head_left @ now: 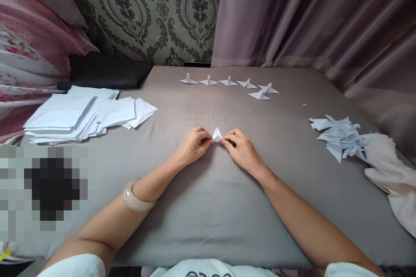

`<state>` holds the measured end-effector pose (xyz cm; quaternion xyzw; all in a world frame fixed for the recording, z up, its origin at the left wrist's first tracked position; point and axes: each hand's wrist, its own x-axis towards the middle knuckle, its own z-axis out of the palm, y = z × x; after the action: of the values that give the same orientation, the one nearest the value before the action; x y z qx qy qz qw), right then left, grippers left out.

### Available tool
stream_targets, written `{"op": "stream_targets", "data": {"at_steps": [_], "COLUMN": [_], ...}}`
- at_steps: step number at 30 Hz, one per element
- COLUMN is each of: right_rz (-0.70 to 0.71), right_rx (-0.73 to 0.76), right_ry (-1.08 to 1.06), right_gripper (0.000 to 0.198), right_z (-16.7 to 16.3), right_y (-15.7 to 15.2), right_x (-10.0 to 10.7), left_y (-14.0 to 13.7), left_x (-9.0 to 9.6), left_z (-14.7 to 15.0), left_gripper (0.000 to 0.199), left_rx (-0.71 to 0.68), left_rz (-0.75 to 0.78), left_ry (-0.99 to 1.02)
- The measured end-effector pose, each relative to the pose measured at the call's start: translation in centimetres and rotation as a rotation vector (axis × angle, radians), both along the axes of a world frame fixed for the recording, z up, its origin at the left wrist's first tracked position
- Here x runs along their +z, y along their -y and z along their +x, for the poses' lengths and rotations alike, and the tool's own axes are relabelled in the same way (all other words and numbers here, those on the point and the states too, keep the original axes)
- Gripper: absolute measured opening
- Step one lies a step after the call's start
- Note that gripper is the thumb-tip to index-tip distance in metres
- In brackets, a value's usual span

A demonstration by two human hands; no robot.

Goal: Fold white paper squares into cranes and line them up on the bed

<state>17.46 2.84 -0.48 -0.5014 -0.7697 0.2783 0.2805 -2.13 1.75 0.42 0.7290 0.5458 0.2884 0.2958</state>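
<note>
Between my two hands is a small folded white paper figure [217, 135], with a pointed top that looks split into two tips. My left hand [196, 145] pinches its left lower corner between thumb and forefinger. On the opposite corner, the thumb and forefinger of my right hand [242, 149] are closed in the same way. The figure is low over the grey cloth, and whether it touches the cloth I cannot tell. My other fingers curl inward on both hands.
Several folded paper birds [228, 81] stand in a row along the far side of the grey-covered table [208, 225]. A heap of folded paper [342, 136] lies at right beside pale fabric [390, 173]. Stacked white sheets [65, 112] lie at left, before a black item [107, 71].
</note>
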Motion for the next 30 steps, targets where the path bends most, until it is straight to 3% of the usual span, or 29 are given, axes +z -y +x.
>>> {"op": "stream_targets", "data": {"at_steps": [6,30], "right_rz": [-0.112,-0.185], "right_rx": [-0.052,-0.128], "right_ry": [-0.041,-0.016], "right_gripper": [0.019,0.019], "right_z": [-0.5,-0.9], "right_y": [-0.7,-1.6], "right_x": [0.5,0.6], "left_y": [-0.4,-1.1], "left_x": [0.3,-0.1], "left_z": [0.3,0.3], "left_gripper": [0.021,0.016], "left_rx": [0.065,0.085], "left_rz": [-0.080,-0.132], "left_ry": [0.022,0.051]}}
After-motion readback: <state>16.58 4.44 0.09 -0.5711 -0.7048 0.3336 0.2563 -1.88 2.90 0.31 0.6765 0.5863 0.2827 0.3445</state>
